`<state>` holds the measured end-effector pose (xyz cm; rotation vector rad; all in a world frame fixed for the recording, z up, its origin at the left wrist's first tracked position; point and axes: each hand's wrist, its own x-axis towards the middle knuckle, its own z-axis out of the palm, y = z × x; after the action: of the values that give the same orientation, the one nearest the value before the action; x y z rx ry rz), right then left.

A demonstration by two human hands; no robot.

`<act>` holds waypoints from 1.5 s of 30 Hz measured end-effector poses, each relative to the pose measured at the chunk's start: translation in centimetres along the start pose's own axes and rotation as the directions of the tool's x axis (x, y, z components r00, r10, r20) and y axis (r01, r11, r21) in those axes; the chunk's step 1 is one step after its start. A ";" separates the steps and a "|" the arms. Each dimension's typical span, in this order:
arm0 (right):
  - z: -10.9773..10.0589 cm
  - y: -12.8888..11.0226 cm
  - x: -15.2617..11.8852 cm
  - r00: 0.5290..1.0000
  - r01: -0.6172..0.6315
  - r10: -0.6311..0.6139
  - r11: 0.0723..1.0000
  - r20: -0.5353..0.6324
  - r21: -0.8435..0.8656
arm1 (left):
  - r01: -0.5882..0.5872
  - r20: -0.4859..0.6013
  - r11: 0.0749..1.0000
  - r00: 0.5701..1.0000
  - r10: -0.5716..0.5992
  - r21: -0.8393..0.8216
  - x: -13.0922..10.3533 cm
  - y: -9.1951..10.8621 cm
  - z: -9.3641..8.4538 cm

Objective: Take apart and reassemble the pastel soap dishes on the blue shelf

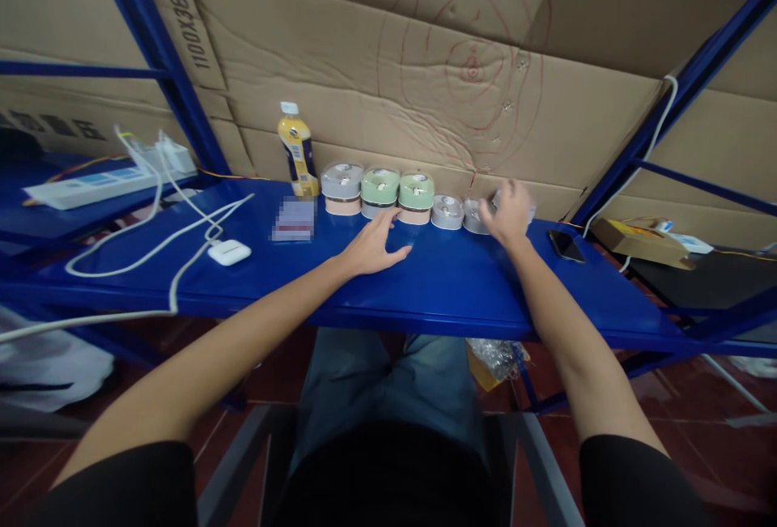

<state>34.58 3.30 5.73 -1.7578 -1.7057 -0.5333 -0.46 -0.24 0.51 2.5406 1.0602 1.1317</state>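
Note:
My left hand point(377, 245) rests low over the blue tabletop with its thumb and fingers apart, holding nothing. Its fingertips are close to the lower containers of the stacked row. Small rounded containers with clear lids stand side by side. At the left is a grey container point(341, 180) on a peach one point(343, 206). Beside it, a green container point(380, 186) sits on a grey one, and another green container point(416, 190) on a peach one. Two single grey containers, one point(447, 212) beside another point(475, 218), follow. My right hand point(511, 215), slightly blurred, curves around a clear-lidded container point(532, 209) at the row's right end, mostly hiding it.
A yellow drink bottle point(297, 150) and a blurred-out flat item point(295, 218) stand left of the row. Farther left lie a white earbud case point(229, 252), loose white cables and a power strip point(109, 184). A phone point(566, 245) lies right. Cardboard point(340, 49) backs the table.

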 end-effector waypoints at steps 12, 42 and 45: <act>0.5 -6.1 -3.3 0.892 0.279 -0.317 0.947 0.324 0.159 | 0.031 -0.009 0.999 0.999 -0.031 -0.011 0.0 0.1 -0.2; -1.8 -5.6 -4.6 0.844 0.150 -0.443 0.737 0.303 0.659 | -0.026 0.147 0.980 0.988 0.056 -0.198 -0.2 -0.3 -0.3; -1.6 -3.1 -4.0 0.855 0.072 -0.349 0.812 0.384 0.579 | -0.059 0.206 0.991 0.975 0.084 -0.122 -0.4 0.0 -0.4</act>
<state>31.40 -0.85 4.68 -1.3296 -2.1409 0.3317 -0.89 -0.55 0.53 2.5556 0.8334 0.8866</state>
